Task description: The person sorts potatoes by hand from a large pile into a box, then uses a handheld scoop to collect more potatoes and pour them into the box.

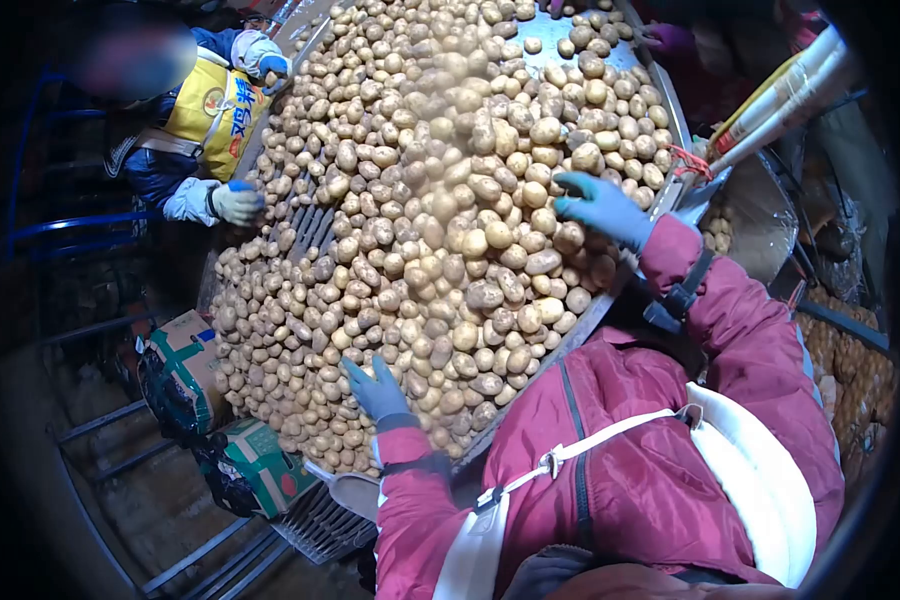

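- Your left hand in a blue-grey glove [377, 391] reaches forward, palm down; your right hand in a blue-grey glove [608, 208] points leftward, its wrist bent at the maroon sleeve [674, 250].
- Counted: two hands of yours; two green-and-brown cardboard cartons [257, 462]; round, tan potatoes [380, 235], too numerous to count, heaped across the metal surface [550, 27] before you.
- Left fingers: spread wide over potatoes, contact unclear.
- Right fingers: parted from the thumb, beside potatoes.

From my remote desk, I am counting one left hand [378, 394] and one right hand [608, 208] on the wearer [630, 390], two gloved hands [236, 203] and one yellow apron [198, 110] on the co-worker [170, 182] opposite, two green-printed cartons [268, 468], and potatoes [380, 235] lying too thickly for counting.
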`<move>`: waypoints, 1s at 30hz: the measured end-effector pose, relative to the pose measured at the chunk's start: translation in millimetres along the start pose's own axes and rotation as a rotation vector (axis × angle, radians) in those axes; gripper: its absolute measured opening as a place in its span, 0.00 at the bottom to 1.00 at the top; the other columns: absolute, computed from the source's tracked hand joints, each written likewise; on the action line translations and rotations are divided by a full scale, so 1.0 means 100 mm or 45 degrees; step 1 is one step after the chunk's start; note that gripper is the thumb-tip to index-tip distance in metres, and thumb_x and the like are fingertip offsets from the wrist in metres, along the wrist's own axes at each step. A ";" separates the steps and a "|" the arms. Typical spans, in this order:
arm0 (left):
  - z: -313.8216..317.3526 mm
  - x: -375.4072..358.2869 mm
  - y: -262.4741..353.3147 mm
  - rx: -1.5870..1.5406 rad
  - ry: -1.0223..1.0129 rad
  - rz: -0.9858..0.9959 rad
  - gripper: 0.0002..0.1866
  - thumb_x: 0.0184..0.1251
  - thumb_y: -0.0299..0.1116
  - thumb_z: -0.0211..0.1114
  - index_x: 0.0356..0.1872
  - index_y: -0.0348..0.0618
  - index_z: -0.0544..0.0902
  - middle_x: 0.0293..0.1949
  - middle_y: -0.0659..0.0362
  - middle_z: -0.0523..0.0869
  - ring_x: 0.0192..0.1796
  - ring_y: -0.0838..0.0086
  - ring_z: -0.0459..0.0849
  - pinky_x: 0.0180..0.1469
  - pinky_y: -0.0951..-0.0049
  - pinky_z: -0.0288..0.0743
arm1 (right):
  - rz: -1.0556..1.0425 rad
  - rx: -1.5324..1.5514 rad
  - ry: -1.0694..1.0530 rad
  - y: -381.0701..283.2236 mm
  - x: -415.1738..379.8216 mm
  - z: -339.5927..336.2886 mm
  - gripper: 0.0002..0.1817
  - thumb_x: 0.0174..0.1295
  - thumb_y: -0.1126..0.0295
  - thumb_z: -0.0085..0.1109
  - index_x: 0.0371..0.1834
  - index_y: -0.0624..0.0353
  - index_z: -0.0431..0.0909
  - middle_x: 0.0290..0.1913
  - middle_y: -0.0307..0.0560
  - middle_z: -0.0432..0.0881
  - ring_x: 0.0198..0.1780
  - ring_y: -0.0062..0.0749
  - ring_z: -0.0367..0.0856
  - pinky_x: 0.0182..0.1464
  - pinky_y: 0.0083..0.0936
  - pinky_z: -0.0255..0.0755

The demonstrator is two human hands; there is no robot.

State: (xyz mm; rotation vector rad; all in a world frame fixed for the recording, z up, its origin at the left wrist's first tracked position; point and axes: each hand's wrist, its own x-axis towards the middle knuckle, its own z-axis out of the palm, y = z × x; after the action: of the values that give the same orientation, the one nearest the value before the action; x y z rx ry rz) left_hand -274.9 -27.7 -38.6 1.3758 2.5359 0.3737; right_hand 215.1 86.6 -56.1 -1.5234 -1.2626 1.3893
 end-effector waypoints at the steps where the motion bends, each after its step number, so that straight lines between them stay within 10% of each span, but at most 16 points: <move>1: 0.05 0.06 0.06 0.157 0.011 -0.113 0.43 0.76 0.57 0.62 0.82 0.45 0.59 0.75 0.32 0.65 0.74 0.38 0.70 0.73 0.47 0.69 | -0.070 -0.063 -0.006 0.10 0.09 0.13 0.43 0.65 0.52 0.69 0.79 0.61 0.65 0.64 0.59 0.83 0.62 0.43 0.84 0.66 0.36 0.76; 4: 0.24 0.21 0.47 -0.195 -0.049 0.036 0.40 0.75 0.55 0.64 0.81 0.49 0.63 0.75 0.34 0.66 0.75 0.43 0.69 0.71 0.50 0.72 | 0.119 -0.301 -0.034 0.08 0.29 0.36 0.55 0.56 0.43 0.73 0.85 0.47 0.57 0.68 0.67 0.79 0.66 0.58 0.81 0.69 0.42 0.73; 10: 0.71 0.44 1.45 -0.383 0.005 0.150 0.39 0.76 0.48 0.65 0.79 0.38 0.63 0.78 0.41 0.64 0.78 0.51 0.66 0.76 0.55 0.66 | -0.057 -0.385 -0.120 -0.06 0.54 0.49 0.54 0.56 0.55 0.74 0.86 0.44 0.54 0.78 0.61 0.69 0.76 0.53 0.71 0.77 0.41 0.65; 17: 0.64 0.45 2.14 -1.006 -0.300 -0.148 0.37 0.80 0.46 0.60 0.80 0.37 0.61 0.80 0.41 0.63 0.77 0.55 0.68 0.76 0.57 0.67 | -0.029 -0.475 -0.223 -0.08 0.85 0.46 0.55 0.56 0.53 0.73 0.86 0.44 0.52 0.74 0.65 0.72 0.72 0.59 0.74 0.72 0.46 0.70; 19: 0.93 0.59 2.10 -0.705 -0.265 0.331 0.38 0.78 0.47 0.62 0.81 0.39 0.61 0.82 0.40 0.56 0.80 0.49 0.62 0.80 0.57 0.59 | -0.114 -0.477 -0.202 0.02 0.95 0.50 0.54 0.57 0.53 0.73 0.86 0.45 0.52 0.73 0.66 0.73 0.71 0.59 0.76 0.71 0.46 0.71; 30: 1.81 0.91 3.82 -0.927 -0.351 0.511 0.42 0.75 0.41 0.68 0.83 0.44 0.57 0.80 0.37 0.57 0.80 0.48 0.61 0.81 0.56 0.57 | -0.158 -0.184 0.014 0.19 1.43 0.34 0.56 0.58 0.62 0.70 0.88 0.46 0.46 0.62 0.71 0.81 0.52 0.63 0.87 0.54 0.45 0.81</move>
State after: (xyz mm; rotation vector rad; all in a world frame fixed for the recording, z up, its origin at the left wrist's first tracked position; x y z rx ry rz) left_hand 34.3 270.1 -90.7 1.4679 1.6291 0.9799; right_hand 178.1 214.8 -121.3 -1.5174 -1.4522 1.2317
